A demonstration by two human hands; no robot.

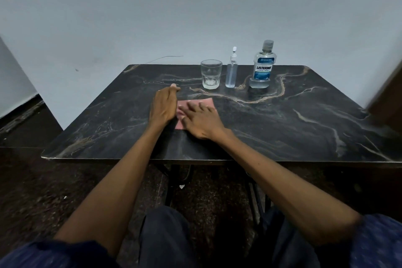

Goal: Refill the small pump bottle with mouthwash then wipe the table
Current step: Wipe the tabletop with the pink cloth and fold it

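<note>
So both hands are down on the bench (282,119) right now; the right hand (201,121) lies flat with fingers spread on a pink cloth (206,102), and the left hand (163,105) sits just beside the cloth's left edge, fingers relaxed and loosely together, not pinching anything that I can see.

The small pump bottle (231,72) stands upright at the back of the bench, between a clear glass (211,74) and the mouthwash bottle (263,65) — all 3 in a row near the wall, well apart from the hands. Its long axis runs straight up, nozzle on top; which way the nozzle faces I can't tell. It looks partly full of clear liquid.

My guess on handling: it's thin plastic, light, tall and narrow, so easy to tip; I'd take it round the middle of the body with 1 hand and twist the pump collar with the other. The mouthwash bottle looks heavier, smooth-sided — grab it at the waist, cap still on.

The cloth looks soft and limp; flat-palm pressure should drag it fine.
</note>
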